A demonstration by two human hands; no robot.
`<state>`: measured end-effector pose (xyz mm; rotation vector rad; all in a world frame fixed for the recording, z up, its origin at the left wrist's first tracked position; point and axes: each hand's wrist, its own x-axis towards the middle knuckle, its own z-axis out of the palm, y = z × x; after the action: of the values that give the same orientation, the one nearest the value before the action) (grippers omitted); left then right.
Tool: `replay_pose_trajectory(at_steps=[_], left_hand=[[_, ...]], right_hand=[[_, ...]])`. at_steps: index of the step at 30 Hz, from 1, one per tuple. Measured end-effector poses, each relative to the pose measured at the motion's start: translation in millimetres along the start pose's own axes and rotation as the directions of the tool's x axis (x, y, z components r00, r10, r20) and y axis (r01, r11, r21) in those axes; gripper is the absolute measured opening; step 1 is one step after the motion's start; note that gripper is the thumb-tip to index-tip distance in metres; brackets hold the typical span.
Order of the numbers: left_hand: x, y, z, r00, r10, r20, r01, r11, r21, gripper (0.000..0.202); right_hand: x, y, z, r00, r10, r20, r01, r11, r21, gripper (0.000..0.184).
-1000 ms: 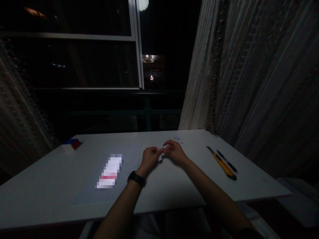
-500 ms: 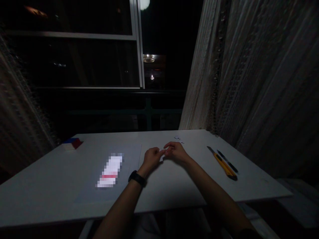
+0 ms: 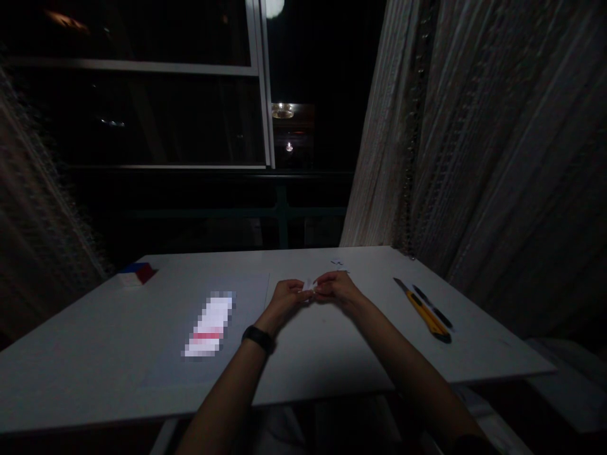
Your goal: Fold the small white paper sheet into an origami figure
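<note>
Both hands meet over the middle of the white table point(image 3: 327, 360). My left hand point(image 3: 286, 298), with a dark band on its wrist, pinches a small piece of white paper point(image 3: 308, 285) from the left. From the right, my right hand point(image 3: 337, 289) closes its fingers on the same paper. Fingers cover much of the piece, so its full shape is hidden. Just beyond my right hand lie small paper scraps point(image 3: 337, 261) with dark marks.
A blurred-out bright phone-like rectangle point(image 3: 208, 325) lies on a pale sheet point(image 3: 164, 373) at left. Behind it sits a blue, red and white cube point(image 3: 136, 273). To the right are a yellow utility knife point(image 3: 422, 311) and a dark pen point(image 3: 432, 306). Curtains point(image 3: 455, 126) hang behind.
My left hand has turned slightly, its fingers now reaching farther forward along the paper. More of the paper shows between the hands. The things on the table have stayed put.
</note>
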<state>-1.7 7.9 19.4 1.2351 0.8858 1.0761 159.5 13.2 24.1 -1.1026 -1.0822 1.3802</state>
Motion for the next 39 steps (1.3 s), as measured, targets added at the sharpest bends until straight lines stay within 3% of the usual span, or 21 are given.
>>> replay_pose_trajectory(at_steps=[5,18,26,34,39], left_hand=[[2,0,-1.5,1.0,0.003,-0.028,-0.003,1.0,-0.014,0.039],[-6,7,0.2,0.997,-0.067,0.03,0.068,0.997,-0.043,0.035],[-1,3,1.2,0.999,-0.019,-0.026,0.019,1.0,-0.008,0.037],[-5,10,-1.2,0.999,-0.043,0.023,0.044,0.998,-0.043,0.035],[-4,9,-2.9,0.998,-0.06,0.007,0.061,0.994,-0.095,0.032]], right_hand=[[0,2,-1,0.996,-0.046,0.074,0.048,0.999,-0.022,0.022],[5,5,-9,0.965,-0.128,0.229,0.149,0.986,-0.077,0.028],[5,8,-3,0.975,-0.204,0.089,0.21,0.976,-0.053,0.027],[0,6,0,0.972,-0.115,0.203,0.096,0.99,0.103,0.027],[5,7,1,0.972,-0.198,0.127,0.199,0.98,0.003,0.028]])
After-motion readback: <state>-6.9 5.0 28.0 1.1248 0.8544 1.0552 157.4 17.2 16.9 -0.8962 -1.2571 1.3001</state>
